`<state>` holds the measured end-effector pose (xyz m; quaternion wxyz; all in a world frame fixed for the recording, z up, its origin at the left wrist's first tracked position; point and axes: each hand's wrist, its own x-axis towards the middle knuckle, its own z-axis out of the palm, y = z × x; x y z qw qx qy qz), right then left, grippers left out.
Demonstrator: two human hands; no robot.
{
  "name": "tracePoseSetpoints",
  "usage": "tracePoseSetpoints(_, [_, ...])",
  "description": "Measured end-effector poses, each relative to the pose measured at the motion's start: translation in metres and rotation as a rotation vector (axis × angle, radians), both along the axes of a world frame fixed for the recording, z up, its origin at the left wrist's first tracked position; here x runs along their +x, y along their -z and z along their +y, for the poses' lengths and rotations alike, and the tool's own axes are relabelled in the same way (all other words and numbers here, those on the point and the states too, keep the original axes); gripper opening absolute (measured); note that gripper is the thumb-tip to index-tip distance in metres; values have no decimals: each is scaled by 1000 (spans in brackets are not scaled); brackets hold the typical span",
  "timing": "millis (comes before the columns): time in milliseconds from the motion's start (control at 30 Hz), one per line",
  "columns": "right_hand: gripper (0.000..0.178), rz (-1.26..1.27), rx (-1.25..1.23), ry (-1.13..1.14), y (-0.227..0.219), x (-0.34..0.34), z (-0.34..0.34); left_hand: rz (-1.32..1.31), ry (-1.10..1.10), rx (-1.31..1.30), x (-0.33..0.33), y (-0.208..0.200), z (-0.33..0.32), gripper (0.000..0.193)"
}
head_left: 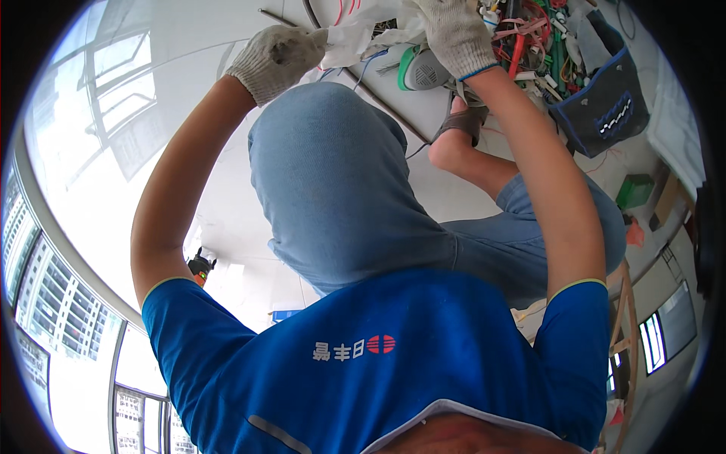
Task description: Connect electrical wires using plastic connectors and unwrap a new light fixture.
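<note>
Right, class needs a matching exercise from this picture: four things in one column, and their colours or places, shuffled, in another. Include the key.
Things:
1. Thin sheet
2. Bag
3. Small box
4. Shirt

Descriptions:
A. Green, on the person's right
B. Bright blue, short-sleeved
C. Whitish, between the left hand and right hand
D. Dark grey, blue-trimmed

Pairs: 1-C, 2-D, 3-A, 4-B
</note>
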<state>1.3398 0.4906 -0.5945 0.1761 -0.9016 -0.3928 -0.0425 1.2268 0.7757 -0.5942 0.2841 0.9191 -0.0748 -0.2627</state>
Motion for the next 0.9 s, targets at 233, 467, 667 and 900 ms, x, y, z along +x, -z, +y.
tracePoseSetpoints(233, [42,87,-300,-372,17,-45,11,-16,-6,-134,-8,-3,15,28])
tracePoseSetpoints(467, [18,274,-724,-47,-12,-6,19,227,3,60,-4,-25,8,27])
tracePoseSetpoints(667, [18,-76,-591,-186,9,21,-3,198,-152,-63,9,-28,-2,31])
tracePoseSetpoints(900, [18,88,-568,-137,-12,25,14,230,-237,-57,20,-29,8,43])
